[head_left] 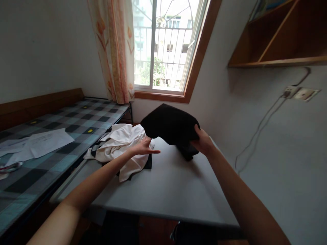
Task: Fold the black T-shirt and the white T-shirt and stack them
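A piece of folded black cloth point(170, 124), perhaps a garment, is held up over the grey table. My right hand point(203, 141) grips its right edge, thumb on top, and a darker fold hangs below that hand towards the tabletop. My left hand point(143, 147) is by the cloth's lower left corner with its thumb stretched out to the right. Its other fingers are partly hidden near the cloth edge, and the hand looks open. Beneath and beside the left hand lies a crumpled heap of white clothes point(114, 146) with dark pieces showing under it.
The grey table point(163, 194) stands against the wall below a barred window point(173, 51). On the left is a bed with a checked sheet point(51, 126) and loose papers point(41, 144). Wall shelves point(278, 37) and a socket with cables point(291, 92) are on the right.
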Motion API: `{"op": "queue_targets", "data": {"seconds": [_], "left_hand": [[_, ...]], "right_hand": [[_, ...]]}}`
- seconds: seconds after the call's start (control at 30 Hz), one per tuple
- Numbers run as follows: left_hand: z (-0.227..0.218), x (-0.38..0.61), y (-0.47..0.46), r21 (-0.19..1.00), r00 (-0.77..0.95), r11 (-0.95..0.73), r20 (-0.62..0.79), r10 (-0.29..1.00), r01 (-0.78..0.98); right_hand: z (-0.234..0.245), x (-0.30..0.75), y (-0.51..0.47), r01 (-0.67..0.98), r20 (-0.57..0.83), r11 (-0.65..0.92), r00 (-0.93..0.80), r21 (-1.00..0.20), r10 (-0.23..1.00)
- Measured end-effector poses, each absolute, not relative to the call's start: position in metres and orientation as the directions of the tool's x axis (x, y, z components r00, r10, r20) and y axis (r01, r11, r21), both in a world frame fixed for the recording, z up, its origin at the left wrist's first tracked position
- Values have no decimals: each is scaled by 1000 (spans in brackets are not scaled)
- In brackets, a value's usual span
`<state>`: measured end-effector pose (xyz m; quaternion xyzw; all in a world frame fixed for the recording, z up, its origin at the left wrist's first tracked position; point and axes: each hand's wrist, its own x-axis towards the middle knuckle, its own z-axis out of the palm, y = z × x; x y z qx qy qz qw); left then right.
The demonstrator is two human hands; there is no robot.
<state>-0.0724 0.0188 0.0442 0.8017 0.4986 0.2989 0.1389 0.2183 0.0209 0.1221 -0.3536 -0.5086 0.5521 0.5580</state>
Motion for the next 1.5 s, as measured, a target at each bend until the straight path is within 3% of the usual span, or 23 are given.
{"op": "queue_targets", "data": {"seconds": [0.07,0.17,0.3,0.37,0.47,0.57,0.63,0.7,0.8,0.87,0.93,1.0,1.1,1.17,1.23,1.3,1.43,1.5], "left_hand": [[49,-56,18,626,344,-551,430,834,552],[51,-40,22,731,243,-579,525,816,362],[32,-35,29,814,244,-422,349,905,400],[16,-35,27,789,329,-379,238,914,483],[-2,-35,16,724,407,-408,191,893,556],[-6,-31,5,625,431,-473,231,872,621],[-2,-28,0,529,436,-486,226,871,696],[2,-24,-4,432,424,-479,222,878,765],[5,-20,-8,318,412,-474,244,878,821],[6,-21,-8,285,419,-480,250,873,830],[10,-25,-5,314,433,-498,256,864,809],[17,-31,1,418,429,-508,273,861,753],[34,-42,11,645,363,-473,307,880,600],[45,-51,16,757,290,-437,332,898,486],[52,-60,17,823,227,-408,343,911,396],[56,-65,16,865,195,-374,325,926,335],[55,-65,8,875,204,-358,304,931,327],[57,-60,3,851,227,-406,345,910,333]], "right_hand": [[133,204,17,-407,192,114,-156,-906,969],[133,196,22,-504,198,79,-187,-860,962],[95,211,41,-458,106,32,-137,-888,985],[65,228,47,-301,7,-14,-69,-953,998],[23,256,50,240,-76,-130,222,-962,972],[0,273,47,375,8,-101,277,-922,961],[-4,271,45,510,132,17,190,-860,973],[-4,261,40,685,240,169,8,-708,971],[-1,240,30,834,231,318,-235,-451,944],[2,230,25,869,185,331,-280,-369,942],[8,229,27,869,166,280,-231,-408,959],[17,236,35,806,184,209,-126,-554,975],[35,262,51,510,176,106,91,-854,980],[45,282,56,262,81,15,245,-965,966],[51,299,56,220,77,2,332,-976,940],[53,306,53,344,179,57,334,-937,925],[47,290,44,477,270,133,232,-869,934],[42,272,40,537,274,217,28,-815,961]]}}
